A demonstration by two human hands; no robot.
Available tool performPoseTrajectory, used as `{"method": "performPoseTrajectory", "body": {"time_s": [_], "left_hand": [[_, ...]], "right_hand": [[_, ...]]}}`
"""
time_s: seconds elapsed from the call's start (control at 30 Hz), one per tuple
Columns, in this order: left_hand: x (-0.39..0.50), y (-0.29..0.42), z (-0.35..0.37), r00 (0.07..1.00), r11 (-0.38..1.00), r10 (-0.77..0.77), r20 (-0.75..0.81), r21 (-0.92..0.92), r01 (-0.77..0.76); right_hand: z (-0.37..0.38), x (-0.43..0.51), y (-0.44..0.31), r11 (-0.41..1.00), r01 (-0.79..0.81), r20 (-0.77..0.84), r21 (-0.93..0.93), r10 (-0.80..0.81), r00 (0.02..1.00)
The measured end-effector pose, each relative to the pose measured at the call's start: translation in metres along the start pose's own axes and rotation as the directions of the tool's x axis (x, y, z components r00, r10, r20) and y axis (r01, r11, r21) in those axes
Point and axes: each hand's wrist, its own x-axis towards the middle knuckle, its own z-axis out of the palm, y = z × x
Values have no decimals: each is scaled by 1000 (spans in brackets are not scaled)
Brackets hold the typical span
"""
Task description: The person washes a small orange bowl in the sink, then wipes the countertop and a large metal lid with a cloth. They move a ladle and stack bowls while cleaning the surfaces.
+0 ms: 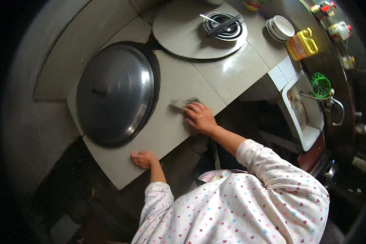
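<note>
My right hand [201, 118] presses a greyish cloth [180, 104] onto the tiled countertop [174, 134]; the cloth is blurred and partly hidden under the fingers. Near the counter's front corner, my left hand [144, 159] rests on the tiles with its fingers curled in, and no object shows in it. Between the hands and the wall sits a large domed metal lid [116, 91] with a dark knob, covering a round opening whose blackened rim shows along its right side.
A round board [180, 33] carries nested bowls [222, 26] with dark chopsticks [221, 27] and a spoon [207, 18]. Beyond stand stacked white dishes [283, 26] and a yellow oil jug [302, 44]. To the right is a white sink [312, 135] with a green basket [321, 84].
</note>
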Motion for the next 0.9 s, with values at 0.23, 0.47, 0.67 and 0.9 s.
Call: {"method": "performPoseTrajectory", "body": {"time_s": [0.23, 0.47, 0.67, 0.9], "left_hand": [[0, 18, -19, 999, 998, -16, 42, 59, 13], [-8, 33, -19, 997, 994, -48, 64, 103, 42], [1, 13, -19, 997, 998, -20, 77, 63, 15], [3, 29, -26, 995, 994, -47, 86, 106, 38]], "right_hand": [[-25, 60, 92, 998, -67, 33, -14, 68, 997], [-124, -7, 309, 754, -624, -501, -206, 467, 729], [-57, 13, 141, 915, -385, 85, -124, 396, 914], [-76, 30, 164, 975, -178, 148, -131, 197, 969]]}}
